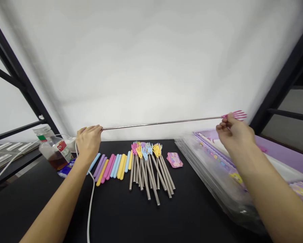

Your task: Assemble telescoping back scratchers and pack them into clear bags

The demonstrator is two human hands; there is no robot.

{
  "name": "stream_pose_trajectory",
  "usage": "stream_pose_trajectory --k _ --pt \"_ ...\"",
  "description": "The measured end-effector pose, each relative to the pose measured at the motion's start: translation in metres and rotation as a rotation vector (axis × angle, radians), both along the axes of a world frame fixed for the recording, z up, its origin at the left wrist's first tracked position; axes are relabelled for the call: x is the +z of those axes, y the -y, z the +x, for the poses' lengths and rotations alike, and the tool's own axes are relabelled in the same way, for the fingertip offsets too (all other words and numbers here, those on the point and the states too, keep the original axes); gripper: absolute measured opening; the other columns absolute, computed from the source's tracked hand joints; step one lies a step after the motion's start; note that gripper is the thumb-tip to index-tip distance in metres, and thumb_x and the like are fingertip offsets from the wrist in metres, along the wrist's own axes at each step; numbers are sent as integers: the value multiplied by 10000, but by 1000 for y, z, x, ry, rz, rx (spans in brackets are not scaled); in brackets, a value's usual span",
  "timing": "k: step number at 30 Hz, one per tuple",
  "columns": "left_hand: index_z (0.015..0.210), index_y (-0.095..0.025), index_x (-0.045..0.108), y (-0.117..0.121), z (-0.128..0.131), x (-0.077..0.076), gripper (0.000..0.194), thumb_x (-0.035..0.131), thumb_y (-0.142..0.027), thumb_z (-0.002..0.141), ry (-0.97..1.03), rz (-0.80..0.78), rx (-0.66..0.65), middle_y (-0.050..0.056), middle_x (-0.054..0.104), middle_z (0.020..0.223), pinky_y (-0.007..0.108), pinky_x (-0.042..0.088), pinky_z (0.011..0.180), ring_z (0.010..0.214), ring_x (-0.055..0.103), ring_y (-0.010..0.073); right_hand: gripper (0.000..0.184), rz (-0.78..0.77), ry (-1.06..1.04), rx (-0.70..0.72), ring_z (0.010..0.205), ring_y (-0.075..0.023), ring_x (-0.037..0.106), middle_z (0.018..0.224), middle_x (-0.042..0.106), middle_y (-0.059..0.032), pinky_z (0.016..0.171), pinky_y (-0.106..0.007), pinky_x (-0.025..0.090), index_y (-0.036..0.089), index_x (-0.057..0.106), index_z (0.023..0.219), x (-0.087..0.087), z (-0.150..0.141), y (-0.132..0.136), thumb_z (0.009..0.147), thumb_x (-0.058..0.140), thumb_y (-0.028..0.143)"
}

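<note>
A long, thin steel rod (161, 123) with a pink plastic hand-shaped head (236, 115) stretches across the view, likely an extended back scratcher. My left hand (88, 141) grips its plain end, and my right hand (233, 133) holds it just below the pink head. On the black table (50, 209) lies a bundle of similar back scratchers (146, 172) with pink, yellow and blue heads. Pastel plastic handles (111, 167) lie side by side near my left hand.
A small stack of pink printed cards (174, 159) lies beside the bundle. Below my right hand is a stack of clear bags with purple printed packaging (217, 162). A bottle of brown liquid (54, 148) and a white cable (91, 199) are at left. Black shelf posts (283, 77) stand behind.
</note>
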State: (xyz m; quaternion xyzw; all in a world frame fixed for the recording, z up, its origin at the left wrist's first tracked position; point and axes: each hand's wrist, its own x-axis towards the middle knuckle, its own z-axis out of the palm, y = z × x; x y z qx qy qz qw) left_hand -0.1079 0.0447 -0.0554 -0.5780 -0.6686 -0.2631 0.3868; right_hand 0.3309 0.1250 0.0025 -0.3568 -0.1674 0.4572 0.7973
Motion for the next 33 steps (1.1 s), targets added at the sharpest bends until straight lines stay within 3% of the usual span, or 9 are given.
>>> stream_pose_trajectory --k 4,7,11,15,18,21,25,28,33 --pt "990 -222 693 5 0 4 230 470 -276 1002 -11 27 -41 43 729 1111 426 361 1068 1041 671 231 306 -3 -6 -5 495 -33 415 660 466 37 401 -101 377 163 517 702 -7 2 -4 990 476 68" --pt "995 -215 692 2 16 9 219 481 -274 997 -41 40 -94 49 732 1070 406 403 1016 984 667 229 304 4 41 50 495 -26 427 642 470 46 426 -91 383 160 511 706 -11 -11 0 997 470 83" --pt "1001 -209 679 -6 70 6 167 515 -235 978 -142 -57 -222 50 720 978 348 446 763 903 631 229 208 48 227 314 502 -44 479 620 563 15 461 -131 418 131 592 680 -26 -55 17 860 669 63" --pt "913 -177 623 -6 130 -8 92 553 -210 963 -227 -142 -472 43 669 855 321 430 724 826 584 200 252 127 468 593 493 -108 532 590 638 -46 475 -224 445 106 677 649 -51 -104 37 602 908 192" --pt "923 -177 599 -1 146 -11 86 526 -165 967 -240 -98 -520 29 644 827 321 417 711 795 551 193 315 226 661 691 524 -118 543 619 667 -43 515 -246 448 129 691 675 -61 -117 45 589 916 332" --pt "1015 -185 601 3 142 -4 97 510 -181 980 -285 -51 -536 22 653 843 319 410 718 798 551 188 314 230 629 757 550 -102 532 659 684 -44 535 -230 455 124 720 732 -57 -111 46 613 903 351" --pt "1033 -202 611 -2 131 6 102 521 -221 988 -313 -46 -515 9 713 915 333 400 718 838 613 178 154 93 405 722 529 -84 528 671 685 -85 496 -191 460 65 735 735 -42 -99 40 710 842 173" --pt "1026 -228 639 -10 111 7 102 550 -243 978 -264 15 -471 -13 735 1078 344 429 794 997 653 182 118 23 288 550 509 -55 504 655 652 -53 467 -153 449 83 697 711 -32 -83 29 827 719 92" --pt "992 -233 699 -13 38 4 186 517 -200 964 -60 81 -234 35 731 1124 355 474 869 1048 679 220 324 -49 97 173 423 -26 384 553 489 48 383 -110 359 163 501 644 -20 -29 1 940 518 33"
